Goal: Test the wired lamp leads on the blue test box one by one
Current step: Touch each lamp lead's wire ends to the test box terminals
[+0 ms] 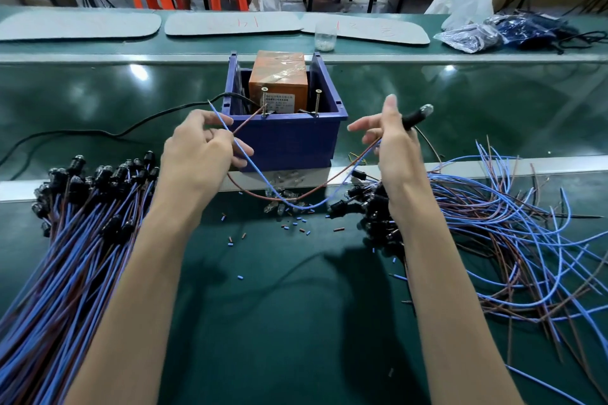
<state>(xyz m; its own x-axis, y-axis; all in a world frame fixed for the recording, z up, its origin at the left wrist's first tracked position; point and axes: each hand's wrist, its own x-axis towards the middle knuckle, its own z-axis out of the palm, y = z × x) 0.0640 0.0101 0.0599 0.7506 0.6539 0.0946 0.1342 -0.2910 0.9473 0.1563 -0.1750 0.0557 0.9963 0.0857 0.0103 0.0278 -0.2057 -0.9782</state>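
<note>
Your left hand (200,149) pinches the blue and brown leads (219,118) just before the box (289,138); your right hand (391,148) grips their lamp (417,115), forefinger straight.

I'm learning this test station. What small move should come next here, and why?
Probably swing the blue wire end over to the right screw on the blue test box. The left hand pinches both ends: the brown wire end lies by the left screw, the blue one points away, and the lamp in the right hand looks unlit.
</note>
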